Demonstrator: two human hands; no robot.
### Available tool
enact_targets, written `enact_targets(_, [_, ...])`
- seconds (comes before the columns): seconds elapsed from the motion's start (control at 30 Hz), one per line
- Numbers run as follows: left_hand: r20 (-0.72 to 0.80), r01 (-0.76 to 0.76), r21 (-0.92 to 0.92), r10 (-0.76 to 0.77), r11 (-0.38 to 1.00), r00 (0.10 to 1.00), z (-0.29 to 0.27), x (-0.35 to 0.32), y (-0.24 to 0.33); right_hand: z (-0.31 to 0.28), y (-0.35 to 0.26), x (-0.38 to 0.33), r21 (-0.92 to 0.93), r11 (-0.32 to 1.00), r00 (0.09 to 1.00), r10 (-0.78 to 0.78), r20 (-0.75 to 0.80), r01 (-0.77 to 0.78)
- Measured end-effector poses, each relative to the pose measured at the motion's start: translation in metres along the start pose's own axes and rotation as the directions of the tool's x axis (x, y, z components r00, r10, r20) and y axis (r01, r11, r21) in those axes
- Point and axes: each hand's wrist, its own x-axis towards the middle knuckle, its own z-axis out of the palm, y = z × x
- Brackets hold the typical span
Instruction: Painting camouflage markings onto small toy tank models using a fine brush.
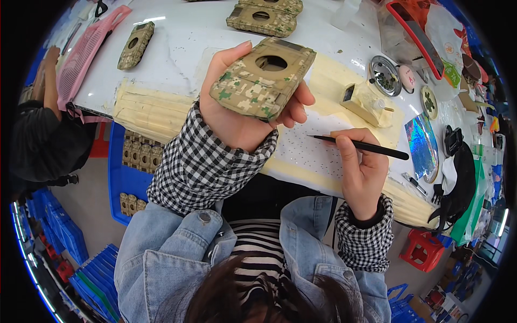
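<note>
My left hand (231,116) is raised and grips a camouflage-painted toy tank hull (245,89). A round hole opens in the hull's top. Thumb and fingers hold it along its edges. Lower and to the right, my right hand (363,167) pinches slim black tweezers (371,147) with a fine point. Their tip points left over a white sheet (318,156) sprinkled with tiny dark specks, apart from the hull. Whether the tip touches the sheet I cannot tell. More matching hulls (261,19) lie at the far side of the table, and another single hull (135,46) sits at the left.
A tape-wrapped block (366,105) stands right of the sheet, beside a round metal dish (385,75). Farther right are a red-edged phone (414,37) and shiny foil (421,142). A blue crate (116,177) with small hulls is below left. Another person's arm (51,81) is far left.
</note>
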Motion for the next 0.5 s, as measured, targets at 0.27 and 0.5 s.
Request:
enact_targets(0.27, [0.005, -0.006, 0.010, 0.006, 1.000, 1.000, -0.0002, 0.0003, -0.0001, 0.0018, -0.0008, 0.0000, 0.053, 0.999, 1.000, 0.014, -0.019, -0.013])
enact_targets(0.5, [-0.007, -0.004, 0.010, 0.004, 1.000, 1.000, 0.0003, 0.0000, 0.0000, 0.0017, -0.0008, 0.0000, 0.063, 0.997, 0.999, 0.039, 0.003, -0.039])
